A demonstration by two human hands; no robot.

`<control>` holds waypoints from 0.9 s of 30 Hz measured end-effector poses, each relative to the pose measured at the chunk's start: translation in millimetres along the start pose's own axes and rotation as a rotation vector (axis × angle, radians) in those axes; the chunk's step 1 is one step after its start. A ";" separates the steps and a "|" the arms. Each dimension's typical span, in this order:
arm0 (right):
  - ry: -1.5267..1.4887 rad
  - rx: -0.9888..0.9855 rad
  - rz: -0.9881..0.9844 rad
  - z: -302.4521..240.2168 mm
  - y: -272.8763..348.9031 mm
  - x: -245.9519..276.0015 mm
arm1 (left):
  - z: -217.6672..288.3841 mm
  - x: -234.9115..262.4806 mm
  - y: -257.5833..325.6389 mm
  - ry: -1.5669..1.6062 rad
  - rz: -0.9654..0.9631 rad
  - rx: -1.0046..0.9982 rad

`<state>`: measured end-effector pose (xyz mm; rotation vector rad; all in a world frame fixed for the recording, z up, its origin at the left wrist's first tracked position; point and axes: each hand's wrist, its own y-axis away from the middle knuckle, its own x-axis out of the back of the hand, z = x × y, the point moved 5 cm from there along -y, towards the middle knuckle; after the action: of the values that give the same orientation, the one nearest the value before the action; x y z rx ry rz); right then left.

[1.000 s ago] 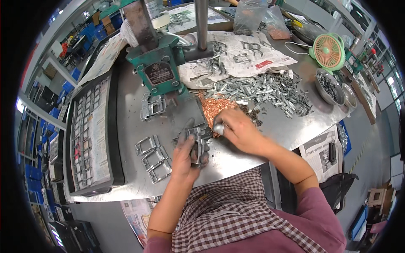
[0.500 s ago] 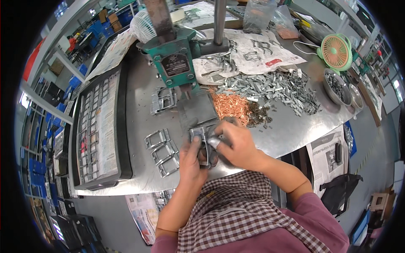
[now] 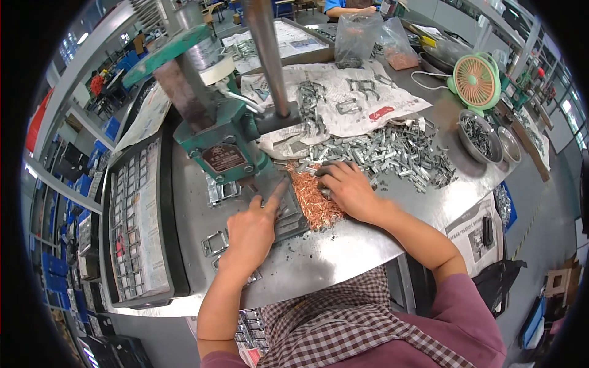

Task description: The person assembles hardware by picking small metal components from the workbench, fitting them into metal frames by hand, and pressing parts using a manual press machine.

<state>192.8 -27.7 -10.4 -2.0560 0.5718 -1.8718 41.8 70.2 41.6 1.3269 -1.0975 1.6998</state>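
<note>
My left hand (image 3: 253,230) is open, its index finger stretched along the flat steel base plate (image 3: 293,226) under the green press head (image 3: 224,147). No metal frame shows clearly at its fingertips. My right hand (image 3: 348,191) reaches over the pile of copper-coloured pins (image 3: 313,205). Its fingers are curled down at the far right side of that pile, and whatever they pinch is hidden beneath them. Wire-like metal buckle frames lie on the table: one frame (image 3: 215,243) left of my left hand, another partly under that wrist, and several (image 3: 222,191) behind the press base.
Grey metal sleeves (image 3: 399,153) are heaped beyond my right hand. Newspaper (image 3: 343,101) with metal parts lies behind them. Steel bowls (image 3: 481,138) and a green fan (image 3: 477,83) stand at right. A black-edged tray (image 3: 178,245) of frames is at left.
The metal buckle frame held between both hands is no longer seen in them. My left hand has moved to the press base, my right to the copper-coloured pins. The view has shifted.
</note>
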 end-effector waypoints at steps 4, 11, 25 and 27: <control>-0.369 -0.153 -0.042 14.6 -3.7 1.6 | 4.2 2.0 -5.4 -0.052 -0.065 -0.084; -0.465 -0.217 -0.131 17.8 -6.7 6.7 | 1.3 -5.6 0.9 -0.015 0.042 -0.158; -0.989 -0.355 -0.126 -44.6 -56.3 -1.7 | -23.9 -10.0 0.5 0.368 0.189 0.072; -1.122 -0.341 -0.038 -39.3 -55.2 -12.6 | -25.4 -8.4 -1.9 0.378 0.182 0.073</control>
<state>157.8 28.4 9.0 -2.8579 0.5252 -0.3960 35.9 94.0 30.9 0.9150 -0.9625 2.0393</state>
